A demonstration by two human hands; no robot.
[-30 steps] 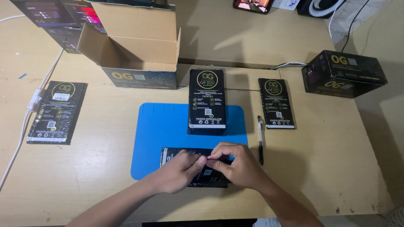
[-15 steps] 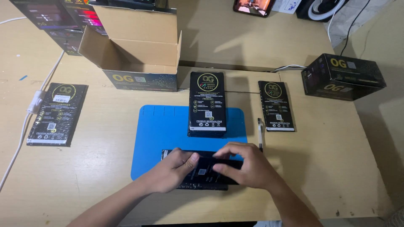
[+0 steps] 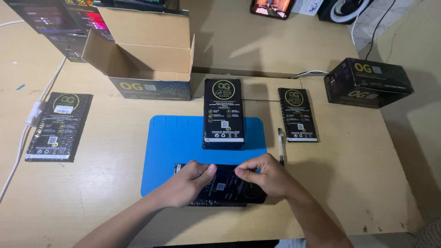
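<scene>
Grip, head view: left hand (image 3: 190,180) and right hand (image 3: 266,177) both pinch the top edge of a flat black pouch (image 3: 225,186), thumbs pressed to fingertips. Pouch lies lengthwise across the near edge of the blue mat (image 3: 165,147) on the worktop (image 3: 115,202); glossy black, small printed panel and code square at centre, ends partly hidden under the hands. Pouch stack (image 3: 223,113) stands just beyond it on the mat, pen (image 3: 280,144) right of the mat, open cardboard box (image 3: 142,55) behind.

Tan wooden table (image 3: 115,202) with blue mat (image 3: 174,138), black packets (image 3: 59,126), open cardboard box (image 3: 147,59), pen (image 3: 280,146).
</scene>
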